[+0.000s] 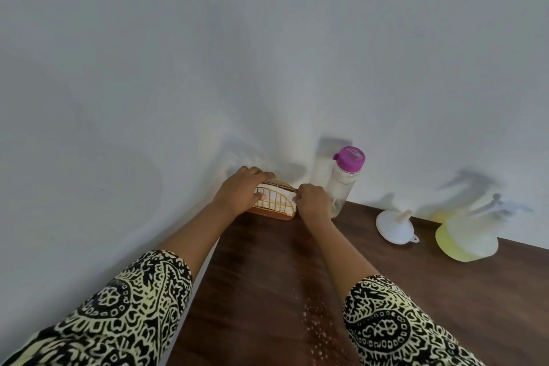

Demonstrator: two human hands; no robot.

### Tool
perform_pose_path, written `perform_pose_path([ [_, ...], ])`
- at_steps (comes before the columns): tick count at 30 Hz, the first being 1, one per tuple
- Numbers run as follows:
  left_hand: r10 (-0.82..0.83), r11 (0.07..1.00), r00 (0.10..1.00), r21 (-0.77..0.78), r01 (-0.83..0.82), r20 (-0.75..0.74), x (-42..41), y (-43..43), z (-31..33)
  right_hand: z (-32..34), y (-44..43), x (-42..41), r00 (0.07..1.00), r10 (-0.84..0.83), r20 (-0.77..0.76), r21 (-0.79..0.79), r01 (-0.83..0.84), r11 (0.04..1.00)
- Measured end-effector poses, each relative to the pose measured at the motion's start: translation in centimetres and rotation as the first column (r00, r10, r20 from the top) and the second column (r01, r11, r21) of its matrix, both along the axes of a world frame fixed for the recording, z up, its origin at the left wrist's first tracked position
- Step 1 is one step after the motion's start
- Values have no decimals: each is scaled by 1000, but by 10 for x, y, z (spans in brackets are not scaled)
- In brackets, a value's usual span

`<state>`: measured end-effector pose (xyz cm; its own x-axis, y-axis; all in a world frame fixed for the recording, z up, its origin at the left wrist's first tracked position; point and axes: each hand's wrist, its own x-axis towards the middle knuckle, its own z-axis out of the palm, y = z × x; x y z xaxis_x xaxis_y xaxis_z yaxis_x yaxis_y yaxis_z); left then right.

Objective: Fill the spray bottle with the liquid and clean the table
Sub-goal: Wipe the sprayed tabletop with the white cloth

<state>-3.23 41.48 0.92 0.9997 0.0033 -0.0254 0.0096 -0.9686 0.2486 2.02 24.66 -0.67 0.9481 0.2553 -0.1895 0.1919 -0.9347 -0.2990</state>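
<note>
Reaching toward 12 o'clock, I have both hands on the gold wire napkin holder (pixel 277 202) that stands at the far edge of the dark wooden table (pixel 416 291), close against the white wall (pixel 267 38). My left hand (pixel 242 189) is curled over the holder's top rim, thumb pressed on the white napkins (pixel 269 197) inside it. My right hand (pixel 312 200) is closed at the holder's right end, pinching the edge of the napkins there. At about 1 o'clock, just beyond my right hand, stands a clear bottle (pixel 341 187) with a purple cap (pixel 350 157). Further out at 2 o'clock a white funnel (pixel 393 226) lies mouth-down with its spout pointing up. At 3 o'clock the spray bottle (pixel 466 238) sits on the table, yellow liquid in its round body, its trigger head pointing away from me. Scattered droplets (pixel 315 327) speckle the wood between my patterned sleeves (pixel 395 327), near 6 o'clock
</note>
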Motion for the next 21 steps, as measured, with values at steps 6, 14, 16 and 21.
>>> perform_pose_path([
  [6, 20, 1000, 1000, 3, -20, -9, 3, -3, 2, 7, 2, -2, 992, 62, 108, -84, -53, 995],
  [14, 45, 999, 999, 25, -45, -4, 1, -6, 2, 17, -1, -8, 943, 255, 212, -272, -194, 943],
  [16, 53, 998, 999, 27, -53, -5, 1, -7, 2, 22, -1, -10, 914, 336, 229, -312, -258, 914],
  [21, 81, 997, 997, 10, -81, 13, -2, -9, 1, 41, -2, -12, 828, 447, 340, -271, -369, 889],
])
